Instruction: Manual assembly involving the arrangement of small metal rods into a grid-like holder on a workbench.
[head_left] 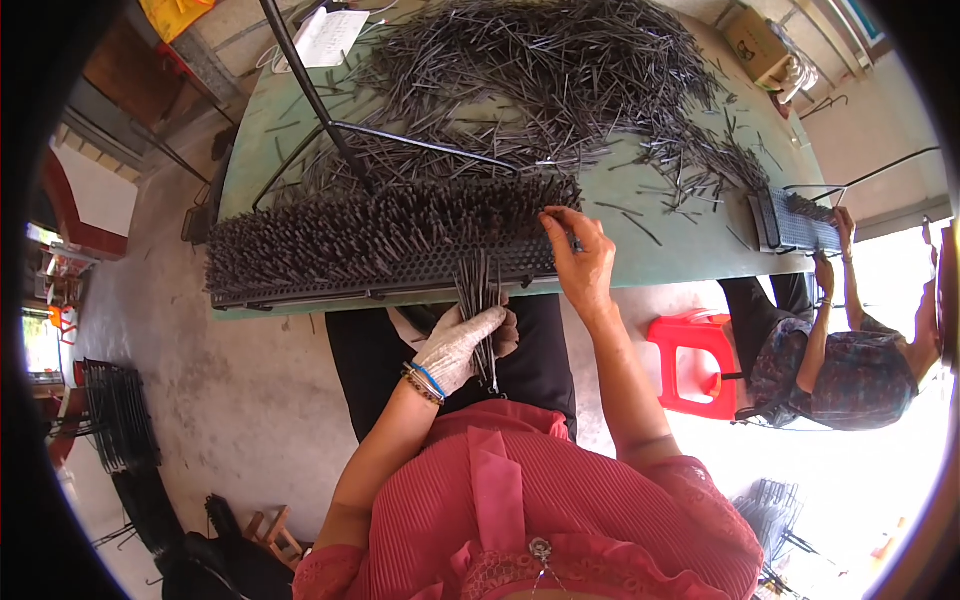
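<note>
At the right end of the board (400, 275), which has many holes and lies on the green table (690, 255), is the person's bare right hand (585, 255). Its thumb and forefinger are brought close together over the standing strips (350, 225); I cannot tell whether they pinch one of them. The left hand (455, 348), in a pale glove, is on the near side of the board, a little to the right of its middle, and it is closed around a bundle of loose dark strips (477, 285).

The board has its long axis from left to right, along the near edge of the table. The bundle lies almost crosswise to this axis, with its upper ends directed to the board and overlapping its near side in this view; whether they touch it, I cannot tell. The right hand is nearer to the right end of the board, and from it the bundle is toward the left end and on the near side. Beyond the far side of the board, a big pile of similar strips (560, 70) covers much of the table.
</note>
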